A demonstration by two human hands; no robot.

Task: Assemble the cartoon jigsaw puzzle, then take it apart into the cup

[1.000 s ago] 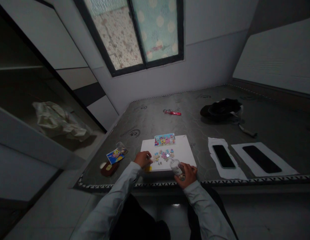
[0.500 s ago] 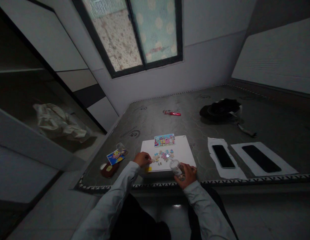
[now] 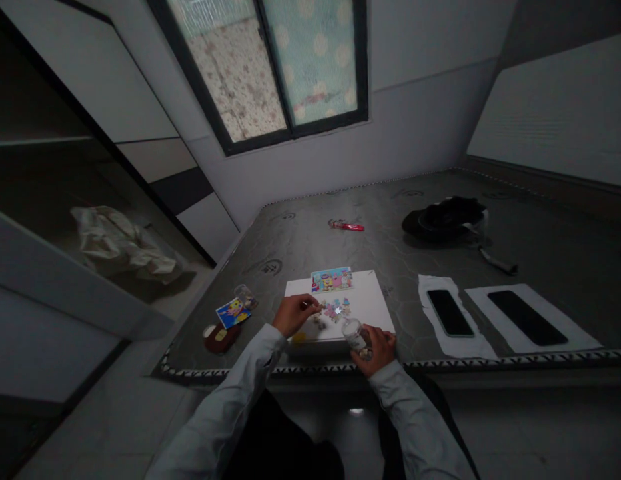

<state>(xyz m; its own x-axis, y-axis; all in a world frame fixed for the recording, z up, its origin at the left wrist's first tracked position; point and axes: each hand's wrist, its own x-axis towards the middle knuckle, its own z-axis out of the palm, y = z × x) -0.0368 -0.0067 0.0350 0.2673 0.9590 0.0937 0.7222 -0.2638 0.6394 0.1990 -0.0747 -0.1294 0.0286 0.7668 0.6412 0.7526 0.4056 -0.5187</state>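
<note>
My right hand is wrapped round a small clear jar, tilted at the near right edge of a white box. Some small pieces show dimly inside the jar. Over the box's left side is my left hand, thumb and forefinger pinched at the loose jigsaw pieces; whatever is between the fingertips is too small to make out. Several pastel pieces lie in a loose cluster on the box top, partly covered by that hand. Behind them lies a colourful cartoon picture card.
Left of the box are a blue picture card, a clear container and a brown pouch. Two phones lie on white sheets at right. Farther back are a black cap and a red-handled object.
My left hand has moved right and slightly away from me, from the box's left edge to over the jigsaw pieces. My right hand and the jar have stayed nearly in place.
</note>
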